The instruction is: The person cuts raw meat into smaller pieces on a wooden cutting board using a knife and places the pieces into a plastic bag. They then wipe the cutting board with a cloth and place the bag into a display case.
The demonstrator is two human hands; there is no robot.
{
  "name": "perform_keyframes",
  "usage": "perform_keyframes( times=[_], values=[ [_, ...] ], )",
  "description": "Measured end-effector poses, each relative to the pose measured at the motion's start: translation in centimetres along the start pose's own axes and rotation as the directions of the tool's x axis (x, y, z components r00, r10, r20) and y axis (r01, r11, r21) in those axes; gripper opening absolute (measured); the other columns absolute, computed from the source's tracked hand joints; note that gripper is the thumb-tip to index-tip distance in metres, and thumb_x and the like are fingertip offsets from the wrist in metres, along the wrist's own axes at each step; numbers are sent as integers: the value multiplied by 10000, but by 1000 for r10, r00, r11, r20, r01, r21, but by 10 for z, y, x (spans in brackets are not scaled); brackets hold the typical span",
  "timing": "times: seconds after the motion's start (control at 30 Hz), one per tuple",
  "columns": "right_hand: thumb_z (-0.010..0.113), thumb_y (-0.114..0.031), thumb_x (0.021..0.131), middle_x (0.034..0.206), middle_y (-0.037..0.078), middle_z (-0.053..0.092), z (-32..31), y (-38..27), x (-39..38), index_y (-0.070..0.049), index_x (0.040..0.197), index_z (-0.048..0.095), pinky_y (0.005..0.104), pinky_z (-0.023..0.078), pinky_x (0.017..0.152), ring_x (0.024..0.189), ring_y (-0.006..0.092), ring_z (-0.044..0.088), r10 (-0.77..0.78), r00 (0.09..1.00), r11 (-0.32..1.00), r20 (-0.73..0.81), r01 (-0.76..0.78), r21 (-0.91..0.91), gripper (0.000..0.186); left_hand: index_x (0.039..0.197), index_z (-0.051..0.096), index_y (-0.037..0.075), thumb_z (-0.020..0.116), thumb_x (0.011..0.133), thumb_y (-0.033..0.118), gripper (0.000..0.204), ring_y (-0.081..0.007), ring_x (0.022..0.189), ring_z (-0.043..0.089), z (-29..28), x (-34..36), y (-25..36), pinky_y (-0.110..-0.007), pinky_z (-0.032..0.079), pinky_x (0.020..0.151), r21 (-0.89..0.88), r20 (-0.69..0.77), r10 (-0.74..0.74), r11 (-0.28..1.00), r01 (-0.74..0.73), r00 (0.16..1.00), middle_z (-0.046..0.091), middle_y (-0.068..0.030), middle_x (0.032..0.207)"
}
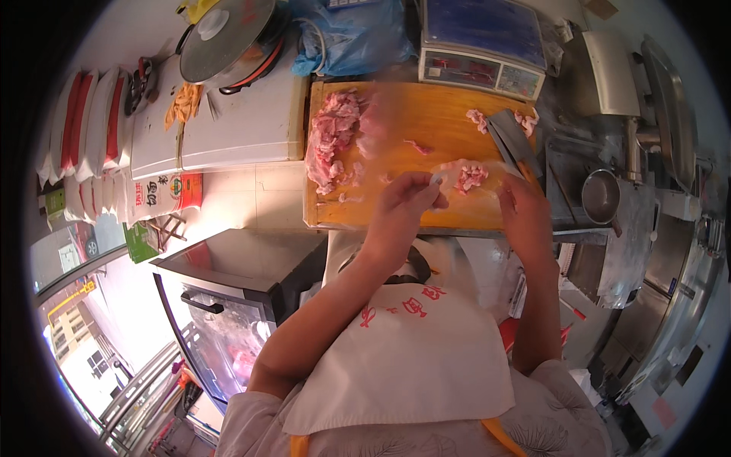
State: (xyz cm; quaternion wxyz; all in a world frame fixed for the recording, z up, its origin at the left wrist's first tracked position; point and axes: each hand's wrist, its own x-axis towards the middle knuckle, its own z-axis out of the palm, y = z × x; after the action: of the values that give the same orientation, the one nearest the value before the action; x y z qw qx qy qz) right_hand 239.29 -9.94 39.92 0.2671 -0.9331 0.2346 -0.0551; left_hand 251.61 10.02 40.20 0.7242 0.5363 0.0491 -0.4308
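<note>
A thin, clear plastic bag point(458, 167) is stretched between my two hands over the wooden cutting board point(426, 214). Small chopped meat pieces point(473, 178) show at the bag; I cannot tell whether they are inside it or under it. My left hand point(403, 206) pinches the bag's left side with thumb and fingers. On the other side, my right hand point(525, 209) closes on its right edge. A large pile of raw meat point(333, 137) covers the board's left part. Beyond my right hand lies a cleaver point(509, 139), with small meat scraps point(477, 119) near its blade.
Behind the board stand a scale point(483, 46) and a blue plastic bag point(354, 38). A lidded pot point(228, 42) sits on the white counter point(236, 122) at left. To the right are a small saucepan point(601, 196) and metal kitchenware. A dark-topped cabinet point(244, 259) stands at lower left.
</note>
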Motion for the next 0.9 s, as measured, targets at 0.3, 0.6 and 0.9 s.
perform_keyframes(
  times=[0.3,0.6,0.9],
  values=[
    [668,-80,930,902,171,678,89,-53,-28,-10,1066,645,426,532,745,826,348,668,-70,926,890,372,-110,442,155,1109,691,-4,705,973,116,183,-132,946,684,-66,-3,-19,-282,528,851,511,-6,148,851,-124,989,725,-65,982],
    [779,-128,861,926,154,666,221,-60,36,-48,949,623,466,529,732,853,373,660,-143,989,974,40,133,186,197,1003,742,5,760,879,149,191,-121,738,701,-212,-21,-84,-292,560,705,791,-313,115,581,192,943,754,-56,820],
    [749,-124,915,880,121,677,224,-68,51,-54,928,646,399,527,702,814,294,668,-104,987,952,121,63,299,126,1007,747,15,757,886,157,187,-116,743,707,-206,-5,-80,-299,561,716,786,-359,153,582,209,921,755,-64,817]
  ],
)
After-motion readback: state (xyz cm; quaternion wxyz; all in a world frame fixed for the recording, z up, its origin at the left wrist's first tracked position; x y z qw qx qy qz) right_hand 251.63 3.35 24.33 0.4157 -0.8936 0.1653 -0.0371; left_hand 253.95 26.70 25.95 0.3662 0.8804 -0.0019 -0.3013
